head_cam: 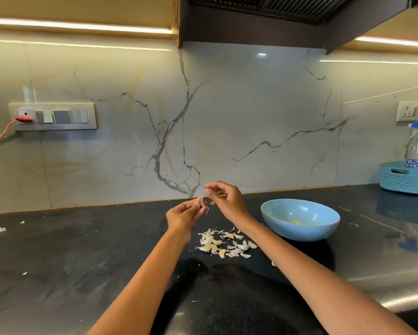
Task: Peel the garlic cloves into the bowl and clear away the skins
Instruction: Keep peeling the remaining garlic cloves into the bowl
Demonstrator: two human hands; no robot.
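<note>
Peeling was under way: left hand [183,213] pinched a garlic clove [201,200]; right hand [223,197] pinched a skin shred. Next, presumably, the bared clove belonged in the bowl [324,232], right.

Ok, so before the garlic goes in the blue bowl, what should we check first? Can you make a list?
1. Clove gripped by left hand: ok.
2. Skin fully off the clove: not ok, a strip hangs down.
3. Right hand free of skin: cannot tell, fingertips pinched.
4. Bowl upright, right of the hands: ok.
5. Pile of cloves and skins outside the bowl: ok.
6. Skins cleared off the counter: not ok.
</note>
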